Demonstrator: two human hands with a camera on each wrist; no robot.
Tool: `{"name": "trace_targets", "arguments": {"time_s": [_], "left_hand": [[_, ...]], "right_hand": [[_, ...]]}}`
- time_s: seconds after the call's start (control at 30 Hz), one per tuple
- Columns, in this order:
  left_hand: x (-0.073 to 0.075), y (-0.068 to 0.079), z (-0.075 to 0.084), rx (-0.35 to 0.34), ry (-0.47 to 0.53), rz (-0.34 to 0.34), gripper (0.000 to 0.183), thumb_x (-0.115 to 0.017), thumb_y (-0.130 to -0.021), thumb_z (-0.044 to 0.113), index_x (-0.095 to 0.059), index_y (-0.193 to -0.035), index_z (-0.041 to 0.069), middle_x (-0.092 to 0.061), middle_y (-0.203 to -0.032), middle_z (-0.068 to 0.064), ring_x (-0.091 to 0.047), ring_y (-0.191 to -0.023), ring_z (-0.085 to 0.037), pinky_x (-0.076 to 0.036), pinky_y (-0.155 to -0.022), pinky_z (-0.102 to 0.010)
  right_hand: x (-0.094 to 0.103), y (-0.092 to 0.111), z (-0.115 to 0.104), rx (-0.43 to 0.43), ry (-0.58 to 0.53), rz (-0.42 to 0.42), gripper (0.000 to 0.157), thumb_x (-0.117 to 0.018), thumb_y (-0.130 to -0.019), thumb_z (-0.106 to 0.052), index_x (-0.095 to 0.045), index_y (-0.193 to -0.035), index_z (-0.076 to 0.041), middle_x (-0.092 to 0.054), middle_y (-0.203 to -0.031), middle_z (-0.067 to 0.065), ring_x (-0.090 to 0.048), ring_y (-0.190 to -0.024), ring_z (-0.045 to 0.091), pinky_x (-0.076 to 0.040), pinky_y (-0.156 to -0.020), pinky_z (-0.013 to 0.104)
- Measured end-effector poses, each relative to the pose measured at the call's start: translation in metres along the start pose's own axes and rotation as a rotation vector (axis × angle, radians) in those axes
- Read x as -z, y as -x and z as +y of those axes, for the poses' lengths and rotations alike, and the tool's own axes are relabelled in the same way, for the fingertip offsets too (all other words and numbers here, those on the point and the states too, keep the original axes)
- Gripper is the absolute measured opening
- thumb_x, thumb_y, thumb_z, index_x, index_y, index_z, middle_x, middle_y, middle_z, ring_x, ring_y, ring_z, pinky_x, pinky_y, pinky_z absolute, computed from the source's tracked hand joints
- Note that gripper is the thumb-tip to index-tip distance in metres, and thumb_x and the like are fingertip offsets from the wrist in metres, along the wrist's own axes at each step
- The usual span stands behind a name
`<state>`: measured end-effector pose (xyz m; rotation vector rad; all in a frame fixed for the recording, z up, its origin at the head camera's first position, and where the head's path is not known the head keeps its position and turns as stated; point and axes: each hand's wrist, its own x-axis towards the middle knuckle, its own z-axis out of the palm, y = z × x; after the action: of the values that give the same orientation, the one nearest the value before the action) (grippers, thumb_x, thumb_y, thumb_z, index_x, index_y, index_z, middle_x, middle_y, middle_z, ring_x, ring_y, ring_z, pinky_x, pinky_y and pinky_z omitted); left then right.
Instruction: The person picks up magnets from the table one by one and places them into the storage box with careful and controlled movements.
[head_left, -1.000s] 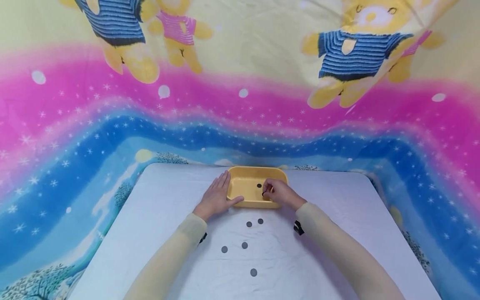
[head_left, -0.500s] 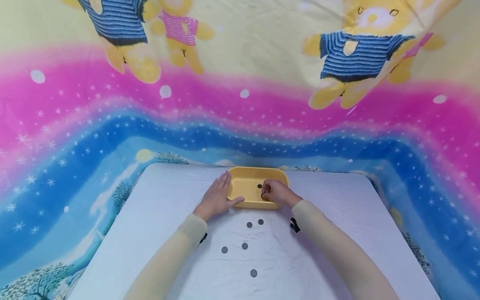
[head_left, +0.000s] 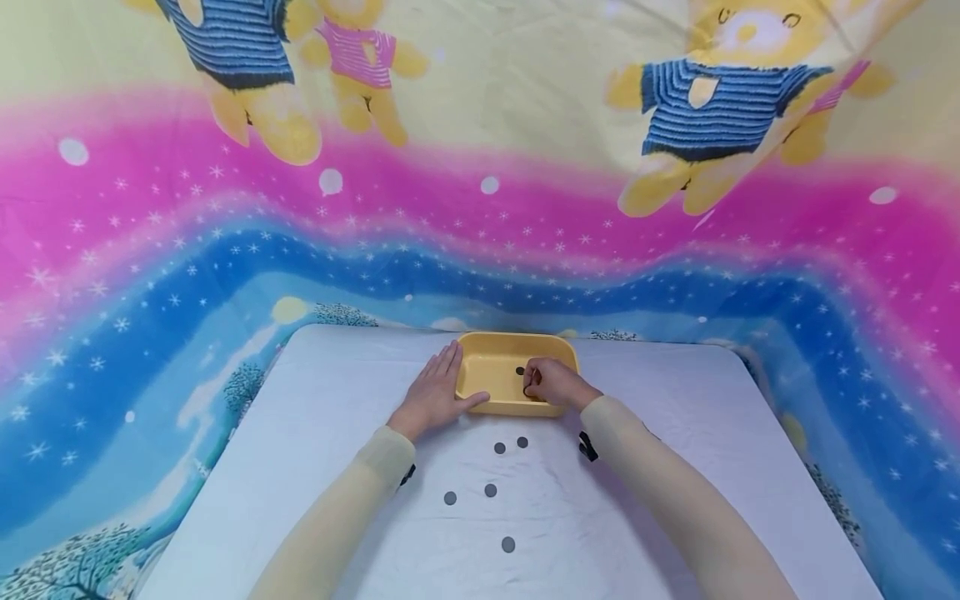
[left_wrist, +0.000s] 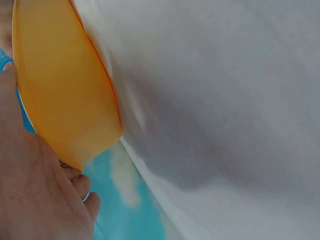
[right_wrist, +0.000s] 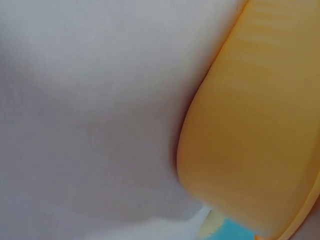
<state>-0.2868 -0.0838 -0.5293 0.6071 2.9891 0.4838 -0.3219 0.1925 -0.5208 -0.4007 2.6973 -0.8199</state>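
Five thin, round, dark grey discs (head_left: 491,491) lie flat and apart on the tabletop (head_left: 330,400), whose white cloth cover is lightly creased. They scatter toward 6 o'clock from an open-topped yellow rectangular container (head_left: 487,375), which stands at the tabletop's 12 o'clock edge. Container: plastic-looking, smooth walls, rounded corners, thin rim. A sixth dark disc (head_left: 521,371) lies on its floor, on the 3 o'clock side of centre.

Left hand (head_left: 429,400): at the container's 9 o'clock end, fingers extended against the wall, thumb spread along the rim toward 7 o'clock. Right hand (head_left: 555,383): reaches in over the rim from 4 o'clock, fingers curled, pinching a seventh dark disc (head_left: 528,390). That disc is partly hidden; cannot tell whether it touches the container floor.

Both arms wear long cream sleeves (head_left: 330,508). Left wrist view: wall curves smoothly, soft grey shadow on the cloth. Right wrist view: faint ripples in the wall; pinching fingers out of sight. Beyond 12 o'clock hangs a printed fabric backdrop (head_left: 420,208), pink and blue bands beneath yellow bears.
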Motion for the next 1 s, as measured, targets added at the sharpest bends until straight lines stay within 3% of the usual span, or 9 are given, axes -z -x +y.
{"name": "trace_targets", "arguments": {"time_s": [0.6,1.0], "left_hand": [[0.0003,-0.0031,-0.0021,-0.003,-0.015,0.008,0.117,-0.041,-0.098,0.085,-0.002,-0.172,0.003,-0.005,-0.181,-0.015,-0.009,-0.167,-0.032,-0.008,-0.135,-0.043],[-0.0018,-0.0035,-0.0046,-0.004,-0.004,0.017,0.117,-0.042,-0.098,0.085,-0.004,-0.172,0.002,-0.005,-0.181,-0.015,-0.01,-0.167,-0.032,-0.009,-0.135,-0.044]], "right_hand": [[-0.0009,-0.0047,-0.0016,-0.04,0.047,0.001,0.008,-0.077,-0.099,-0.011,-0.069,-0.098,-0.011,-0.066,-0.085,0.003,-0.058,-0.073,0.017,-0.049,-0.069,0.032],[-0.0005,-0.0047,-0.0008,-0.015,0.061,0.015,0.01,-0.077,-0.1,-0.013,-0.068,-0.098,-0.011,-0.066,-0.084,0.003,-0.059,-0.073,0.018,-0.049,-0.067,0.033]]}}
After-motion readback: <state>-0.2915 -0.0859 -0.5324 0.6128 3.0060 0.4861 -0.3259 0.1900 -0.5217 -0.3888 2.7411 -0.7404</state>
